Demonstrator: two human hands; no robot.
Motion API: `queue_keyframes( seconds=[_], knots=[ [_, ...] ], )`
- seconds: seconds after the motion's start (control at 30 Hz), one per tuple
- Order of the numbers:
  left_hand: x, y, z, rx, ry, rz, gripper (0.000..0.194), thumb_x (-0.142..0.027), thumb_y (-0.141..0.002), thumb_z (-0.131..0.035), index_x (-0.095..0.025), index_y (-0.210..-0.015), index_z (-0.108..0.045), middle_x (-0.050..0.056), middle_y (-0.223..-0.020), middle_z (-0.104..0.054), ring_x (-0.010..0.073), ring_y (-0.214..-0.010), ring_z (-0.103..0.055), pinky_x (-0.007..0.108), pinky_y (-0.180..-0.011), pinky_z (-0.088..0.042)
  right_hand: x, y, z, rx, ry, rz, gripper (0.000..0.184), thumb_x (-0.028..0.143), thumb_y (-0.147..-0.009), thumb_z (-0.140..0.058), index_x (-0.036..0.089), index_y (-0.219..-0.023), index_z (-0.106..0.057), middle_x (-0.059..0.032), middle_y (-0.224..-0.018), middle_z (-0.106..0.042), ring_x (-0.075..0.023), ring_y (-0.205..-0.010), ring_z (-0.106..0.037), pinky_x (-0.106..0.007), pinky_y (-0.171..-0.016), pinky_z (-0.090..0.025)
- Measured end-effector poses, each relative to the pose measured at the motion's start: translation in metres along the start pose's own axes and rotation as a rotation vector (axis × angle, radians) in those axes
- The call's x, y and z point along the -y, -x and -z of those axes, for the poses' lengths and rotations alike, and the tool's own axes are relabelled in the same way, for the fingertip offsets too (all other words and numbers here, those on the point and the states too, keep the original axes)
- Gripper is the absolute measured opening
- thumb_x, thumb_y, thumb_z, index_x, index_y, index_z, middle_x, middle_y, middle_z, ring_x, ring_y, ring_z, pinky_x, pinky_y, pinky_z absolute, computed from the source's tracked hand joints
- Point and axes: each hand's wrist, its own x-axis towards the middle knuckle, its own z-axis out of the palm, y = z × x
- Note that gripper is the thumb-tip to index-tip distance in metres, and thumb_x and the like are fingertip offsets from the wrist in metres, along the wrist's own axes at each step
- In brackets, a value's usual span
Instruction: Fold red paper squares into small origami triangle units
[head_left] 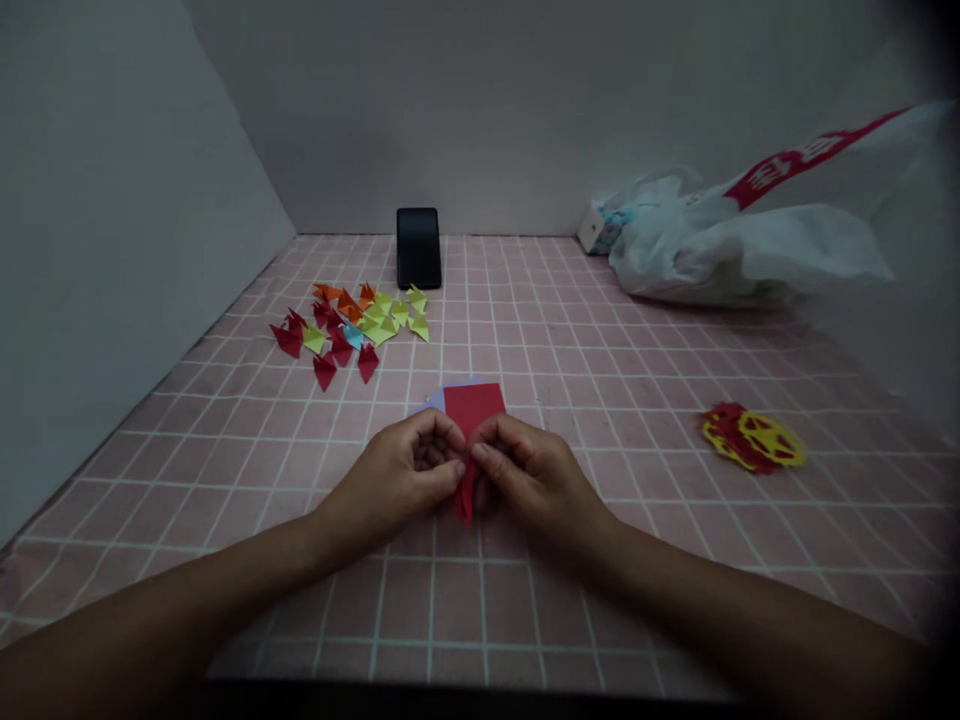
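Note:
Near the front middle of the table, my left hand (418, 460) and my right hand (524, 468) meet fingertip to fingertip. Both pinch a small folded piece of red paper (466, 500), whose narrow pointed part hangs down between them. Just beyond the fingers lies a flat red paper sheet (474, 403), partly covering a lavender paper sheet (433, 402). The fingers hide the upper part of the folded piece, so its full shape cannot be made out.
Several folded paper figures (381, 328) in red, orange, yellow and blue lie at the back left. Behind them a black phone (418, 250) leans upright. A white plastic bag (697, 255) and a small box (596, 228) are at the back right. Red and yellow paper cutouts (772, 440) lie at the right.

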Motion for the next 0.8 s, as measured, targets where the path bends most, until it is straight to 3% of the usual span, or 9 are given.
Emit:
queue_keyframes(
  seconds=[0.1,0.2,0.43,0.6,0.8],
  knots=[
    [0.0005,-0.0012,0.0010,0.000,0.030,0.022,0.008,-0.021,-0.076,-0.060,-0.019,-0.083,-0.055,-0.002,-0.071,-0.062,0.0142,-0.066,-0.059,0.028,-0.063,-0.047,0.0000,-0.0011,0.0002,0.023,-0.110,-0.041,0.021,0.027,-0.096,-0.047,0.018,-0.078,-0.056,0.0015,-0.062,-0.058,-0.0109,-0.054,-0.056,-0.023,-0.054,-0.044],
    [0.0004,-0.0022,0.0007,-0.015,0.040,0.034,0.012,-0.021,-0.075,-0.062,-0.019,-0.084,-0.055,-0.002,-0.072,-0.061,0.0136,-0.065,-0.058,0.026,-0.061,-0.045,-0.0006,-0.0023,-0.0003,0.028,-0.133,-0.044,0.014,0.026,-0.091,-0.057,0.017,-0.079,-0.057,0.0011,-0.067,-0.060,-0.0109,-0.058,-0.057,-0.023,-0.056,-0.044],
    [-0.0010,-0.0012,0.0000,-0.011,0.043,0.057,0.012,-0.022,-0.075,-0.064,-0.017,-0.084,-0.057,-0.002,-0.071,-0.060,0.0123,-0.064,-0.056,0.024,-0.059,-0.044,0.0023,-0.0007,-0.0001,-0.028,0.105,0.033,0.017,0.021,-0.089,-0.055,0.017,-0.073,-0.058,0.0013,-0.064,-0.058,-0.0113,-0.058,-0.053,-0.024,-0.055,-0.039],
    [-0.0020,-0.0007,0.0023,0.072,-0.034,0.079,0.013,-0.029,-0.077,-0.062,-0.017,-0.079,-0.064,0.001,-0.073,-0.065,0.0148,-0.067,-0.059,0.026,-0.061,-0.043,0.0043,0.0023,0.0018,-0.048,0.281,0.130,0.021,0.022,-0.092,-0.052,0.018,-0.071,-0.055,0.0003,-0.062,-0.058,-0.0120,-0.055,-0.051,-0.025,-0.054,-0.037],
    [-0.0028,-0.0012,0.0031,0.024,-0.029,0.090,0.012,-0.029,-0.075,-0.061,-0.017,-0.075,-0.063,-0.001,-0.066,-0.060,0.0120,-0.057,-0.052,0.024,-0.055,-0.039,0.0036,-0.0002,0.0031,-0.023,0.050,0.050,0.020,0.023,-0.093,-0.049,0.019,-0.075,-0.056,0.0012,-0.066,-0.057,-0.0118,-0.060,-0.053,-0.024,-0.057,-0.040]
  ],
)
